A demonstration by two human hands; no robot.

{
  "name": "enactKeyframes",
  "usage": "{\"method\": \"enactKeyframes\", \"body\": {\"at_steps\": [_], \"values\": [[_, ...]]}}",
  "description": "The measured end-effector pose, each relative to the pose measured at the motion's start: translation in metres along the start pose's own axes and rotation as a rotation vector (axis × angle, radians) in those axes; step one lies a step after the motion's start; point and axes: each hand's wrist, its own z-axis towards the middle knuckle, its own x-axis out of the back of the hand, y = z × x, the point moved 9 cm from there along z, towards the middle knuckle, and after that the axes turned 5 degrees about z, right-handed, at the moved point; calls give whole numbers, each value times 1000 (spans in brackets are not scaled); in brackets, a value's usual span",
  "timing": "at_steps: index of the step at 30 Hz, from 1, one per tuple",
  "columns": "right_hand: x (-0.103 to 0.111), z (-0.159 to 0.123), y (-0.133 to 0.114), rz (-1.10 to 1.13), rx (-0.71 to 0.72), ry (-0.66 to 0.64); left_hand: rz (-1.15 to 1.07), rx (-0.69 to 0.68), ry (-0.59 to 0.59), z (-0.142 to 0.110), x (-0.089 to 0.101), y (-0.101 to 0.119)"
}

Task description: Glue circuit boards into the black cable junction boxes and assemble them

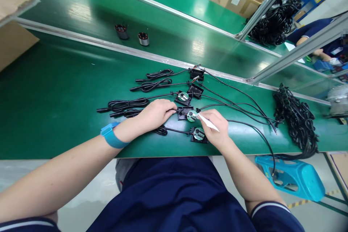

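Observation:
My left hand [156,114], with a blue wrist strap [112,135], pinches a black cable [178,111] where it enters an open black plastic case [185,113]. My right hand [219,125] grips a white tapered tool [210,122], possibly tweezers. Its tip is at the edge of a round green circuit board [191,116], which lies partly over that case. Nearer to me is another case holding a round board [199,133]. Beyond my hands, one more board [183,96] sits in a case, and farther cases [197,75] have thin wires sticking up.
Coiled black cables [127,105] lie left of the cases. A thick cable bundle [297,119] hangs over the front edge at right, above a blue stool [296,177]. Two motor stators [143,38] stand beyond the metal rail [152,54]. A co-worker's arm [310,40] shows at far right.

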Motion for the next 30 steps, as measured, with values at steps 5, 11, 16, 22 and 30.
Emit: {"method": "enactKeyframes", "body": {"at_steps": [5,11,16,22,30], "values": [[3,-5,-3,-17,31,-6,-15,-3,18,0,-1,-3],[9,-10,-5,-11,0,36,-26,12,10,0,-1,-4],[0,-2,-11,27,-9,27,-33,23,1,1,1,-1],[-19,11,-17,60,50,-54,-37,25,9,0,3,-1],[-15,3,-11,22,33,-56,-49,41,-6,0,2,-2]]}}
